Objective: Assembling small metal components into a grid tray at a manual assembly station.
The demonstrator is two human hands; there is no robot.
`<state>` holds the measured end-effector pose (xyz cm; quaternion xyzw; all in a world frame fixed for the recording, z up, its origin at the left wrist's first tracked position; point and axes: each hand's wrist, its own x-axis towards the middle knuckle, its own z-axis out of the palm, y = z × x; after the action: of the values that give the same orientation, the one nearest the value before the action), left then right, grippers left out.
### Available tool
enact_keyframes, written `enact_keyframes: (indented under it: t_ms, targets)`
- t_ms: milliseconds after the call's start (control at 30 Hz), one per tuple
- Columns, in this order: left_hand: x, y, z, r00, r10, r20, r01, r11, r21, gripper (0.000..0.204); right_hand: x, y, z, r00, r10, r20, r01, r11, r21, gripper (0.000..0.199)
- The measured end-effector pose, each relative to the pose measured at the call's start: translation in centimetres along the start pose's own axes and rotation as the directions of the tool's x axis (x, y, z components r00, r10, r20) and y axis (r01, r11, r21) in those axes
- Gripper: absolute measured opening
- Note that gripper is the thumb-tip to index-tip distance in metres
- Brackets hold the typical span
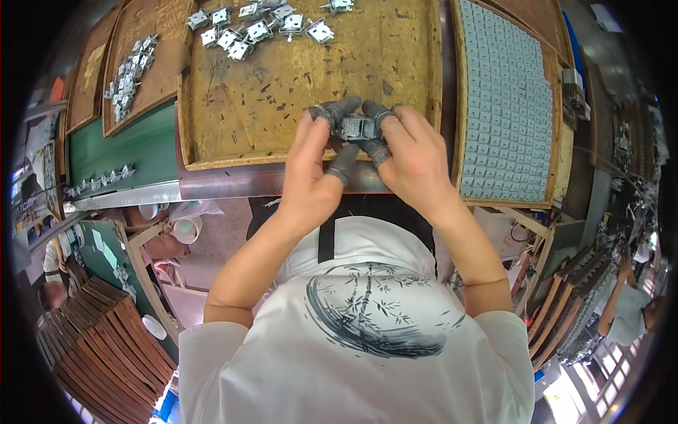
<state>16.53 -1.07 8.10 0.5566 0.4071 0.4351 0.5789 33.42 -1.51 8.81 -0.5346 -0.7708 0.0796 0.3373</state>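
Between my fingertips, over the front rim of a wooden tray [282, 134], is a small boxy metal part [357, 128]. My left hand [316, 159] grips it from the left, with thumb and forefinger in dark grey finger covers. From the other side my right hand [413, 152] closes on the same part, its covered fingertips against the metal. The fingers hide much of the part's sides. Farther back in the tray lies a loose heap of similar silvery metal parts [258, 30], with one part [320, 31] a little apart on the right.
On the right, a second wooden tray [458, 141] holds tight rows of metal parts [505, 106]. Left, another tray [159, 85] bears a cluster of parts [131, 74], beside a green surface [141, 145] with several parts along its edge. Stacked wooden trays [106, 346] stand lower left.
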Motion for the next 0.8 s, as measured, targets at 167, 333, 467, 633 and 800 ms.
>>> enact_keyframes:
  t_ms: [167,333,467,633,800]
  targets:
    - [0.3,-0.9,0.0,0.96,0.275,0.056,-0.261,0.797,0.544,0.077,-0.8,-0.8,0.0,0.993,0.095,0.075,-0.101,0.992,0.079,0.028]
    - [0.4,-1.2,0.3,0.944,0.315,0.102,-0.331,0.884,0.329,0.068,-1.0,0.6,-1.0,0.817,0.313,0.485,-0.534,0.728,0.43,0.046]
    - [1.0,-1.0,0.5,0.888,0.411,0.206,-0.459,0.765,0.452,0.067,-0.9,1.3,-1.0,0.906,0.23,0.355,-0.386,0.792,0.473,0.036]
    - [2.3,-1.3,-0.1,0.86,0.359,0.362,-0.494,0.76,0.422,0.064,-1.3,2.1,-2.6,0.863,0.265,0.431,-0.442,0.81,0.386,0.036]
    - [5.7,-3.5,-1.2,0.95,0.05,0.307,-0.194,0.866,0.461,0.057,-2.3,11.5,-10.4,0.723,0.679,0.126,-0.68,0.667,0.306,0.025]
